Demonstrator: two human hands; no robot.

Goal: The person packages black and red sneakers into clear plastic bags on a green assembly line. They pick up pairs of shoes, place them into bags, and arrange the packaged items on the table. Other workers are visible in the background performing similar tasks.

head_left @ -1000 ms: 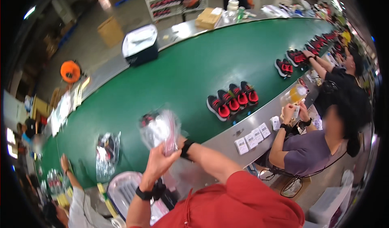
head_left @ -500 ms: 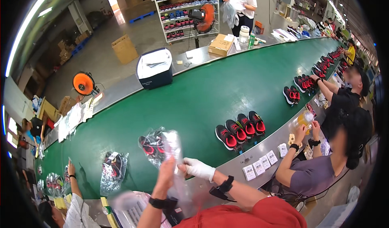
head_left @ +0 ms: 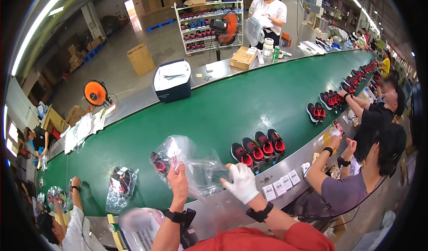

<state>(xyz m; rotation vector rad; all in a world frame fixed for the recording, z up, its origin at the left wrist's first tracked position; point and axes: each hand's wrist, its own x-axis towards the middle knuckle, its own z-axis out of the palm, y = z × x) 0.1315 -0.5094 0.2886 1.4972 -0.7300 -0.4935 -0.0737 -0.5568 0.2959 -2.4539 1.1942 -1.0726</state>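
My bare left hand is closed on a clear plastic bag, held up over the green conveyor belt. A black and red shoe shows beside the bag, partly covered by plastic; whether it lies inside this bag I cannot tell. My right hand, in a white glove, is at the bag's right end with thumb and fingers apart. To the left on the belt lies a bagged pair of shoes. Right of the bag, several unbagged black and red shoes stand in a row.
A dark blue box holding white paper stands at the belt's far edge. White tags lie on the metal ledge at right. Co-workers sit to the right and left along the green belt. A plastic-wrapped stack lies near me.
The plastic bag has spread out to the right. My gloved right hand has moved right, away from my left hand, and its fingers have opened. The unbagged shoes have shifted slightly left.
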